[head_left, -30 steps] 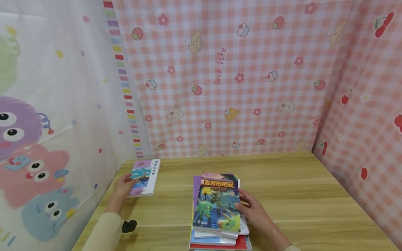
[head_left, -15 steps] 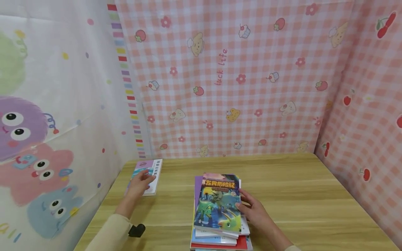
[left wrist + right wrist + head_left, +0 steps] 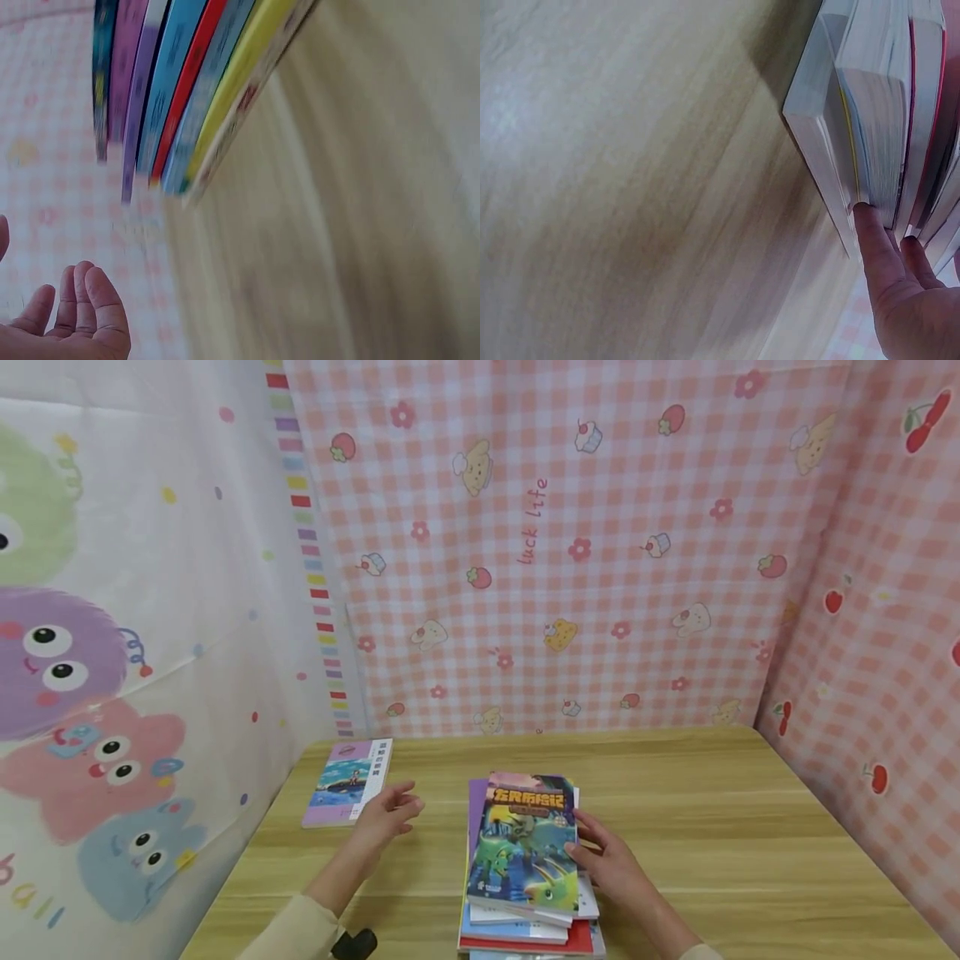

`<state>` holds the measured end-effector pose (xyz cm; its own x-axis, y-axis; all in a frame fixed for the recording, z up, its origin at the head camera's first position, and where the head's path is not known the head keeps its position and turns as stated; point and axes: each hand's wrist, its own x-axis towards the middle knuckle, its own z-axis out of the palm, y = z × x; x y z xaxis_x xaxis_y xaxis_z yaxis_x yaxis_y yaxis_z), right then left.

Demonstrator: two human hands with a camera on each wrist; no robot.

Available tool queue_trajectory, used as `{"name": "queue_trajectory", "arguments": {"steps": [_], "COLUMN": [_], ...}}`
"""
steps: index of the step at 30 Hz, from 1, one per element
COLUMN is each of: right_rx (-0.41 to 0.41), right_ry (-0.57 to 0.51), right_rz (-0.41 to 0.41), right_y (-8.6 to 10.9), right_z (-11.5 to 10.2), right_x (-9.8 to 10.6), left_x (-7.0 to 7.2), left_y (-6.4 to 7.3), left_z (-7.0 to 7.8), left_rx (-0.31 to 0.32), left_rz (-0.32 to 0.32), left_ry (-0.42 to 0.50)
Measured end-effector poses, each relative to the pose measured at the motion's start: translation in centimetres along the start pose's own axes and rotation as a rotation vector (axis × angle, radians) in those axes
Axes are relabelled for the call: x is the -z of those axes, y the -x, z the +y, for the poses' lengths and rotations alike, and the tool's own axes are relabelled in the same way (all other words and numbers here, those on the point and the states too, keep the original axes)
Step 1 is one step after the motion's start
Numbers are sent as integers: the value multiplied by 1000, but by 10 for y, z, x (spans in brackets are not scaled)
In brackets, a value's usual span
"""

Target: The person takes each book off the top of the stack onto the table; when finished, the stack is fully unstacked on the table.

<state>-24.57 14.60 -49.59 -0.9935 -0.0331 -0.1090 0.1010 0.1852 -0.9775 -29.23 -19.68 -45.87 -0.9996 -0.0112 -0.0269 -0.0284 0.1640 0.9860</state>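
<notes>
My left hand is in the air between the single book and the pile, holding nothing. Its fingers are apart from any book, and in the left wrist view that hand has loosely extended fingers. A book with a purple and white cover lies flat at the far left of the table. A dinosaur comic book tops an uneven pile of several books, whose coloured spines show in the left wrist view. My right hand rests against the pile's right side, fingertips touching the page edges.
The wooden table extends to both sides of the pile. A white cartoon-printed cloth hangs along the left, and pink checked cloth hangs behind and on the right. A black strap piece sits at my left wrist.
My left hand has let go of the purple and white book and moved right, towards the pile. My right hand stays at the pile's side. The view has shifted slightly.
</notes>
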Motion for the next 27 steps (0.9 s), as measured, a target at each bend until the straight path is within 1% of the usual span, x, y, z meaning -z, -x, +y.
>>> {"name": "queue_trajectory", "arguments": {"steps": [4,7,11,14,18,21,27], "right_rx": [-1,-7,-15,-11,-10,-16,15], "right_ry": [18,33,47,53,41,35,92], "right_rz": [2,3,4,5,6,8,17], "right_y": [-1,-1,-1,0,0,1,0], "right_z": [1,0,0,0,1,2,1], "right_x": [1,1,0,1,0,-1,-2], "left_x": [-17,-28,-39,-46,-54,-58,-61], "left_y": [12,20,28,34,41,44,47], "left_z": [-2,-4,-9,-11,-15,-16,-17], "left_rx": [15,33,51,53,43,31,15], "left_rz": [-49,-104,-188,-230,-256,-273,-293], "left_ry": [11,8,-25,-34,-8,-5,6]}}
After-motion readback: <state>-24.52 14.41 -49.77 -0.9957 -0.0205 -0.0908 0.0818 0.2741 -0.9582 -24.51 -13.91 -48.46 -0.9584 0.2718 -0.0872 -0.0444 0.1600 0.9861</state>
